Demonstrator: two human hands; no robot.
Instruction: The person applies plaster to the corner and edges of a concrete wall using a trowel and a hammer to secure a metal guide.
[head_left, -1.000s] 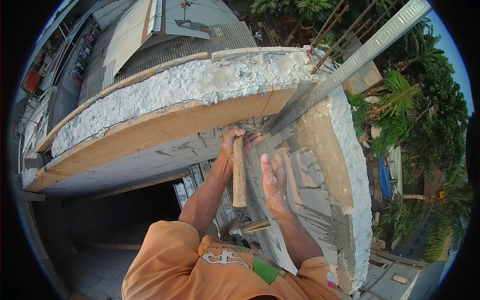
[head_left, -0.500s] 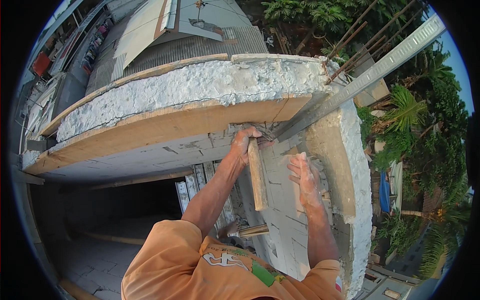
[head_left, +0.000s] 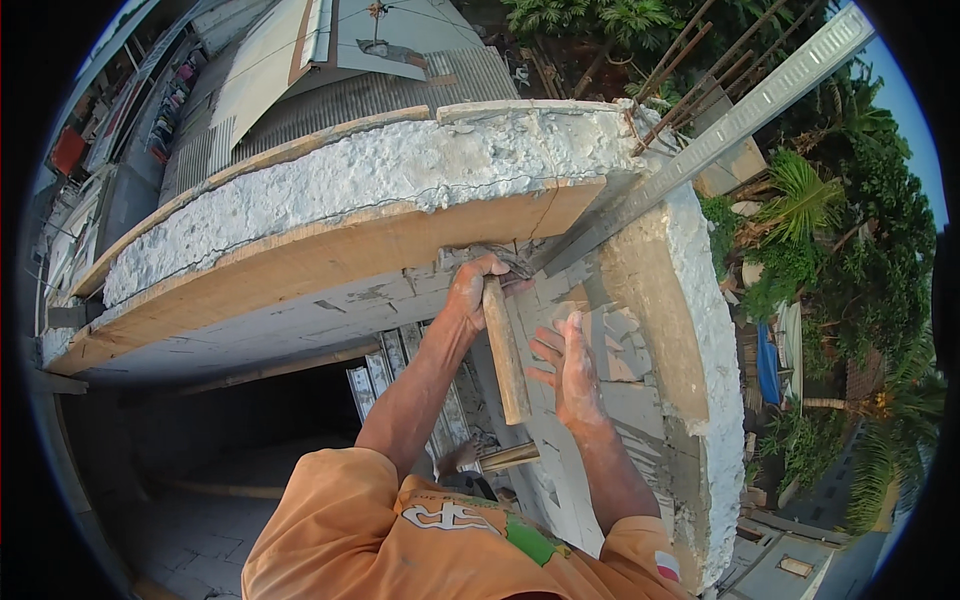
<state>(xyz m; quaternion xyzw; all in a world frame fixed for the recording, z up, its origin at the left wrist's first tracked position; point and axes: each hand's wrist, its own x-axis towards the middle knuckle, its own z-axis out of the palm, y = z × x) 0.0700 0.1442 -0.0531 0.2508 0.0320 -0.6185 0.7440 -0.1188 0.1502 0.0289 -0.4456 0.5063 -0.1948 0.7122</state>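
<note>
Grips the upper end of a worn wooden handle (head_left: 505, 350) in the curled fingers of the left hand (head_left: 472, 290), below the right end of a smooth timber board (head_left: 400, 238), tilting it now with the lower end toward the right, after hanging nearly upright a second ago. Holds the right hand (head_left: 576, 378) empty beside it, with fingers fanned more visibly than before. Shows crumbly white concrete (head_left: 330, 185) above the board and a straight, stamped metal channel (head_left: 720, 145) slanting rightward.

Head fisheye, looking down, hands (head_left: 577, 378) near
</note>
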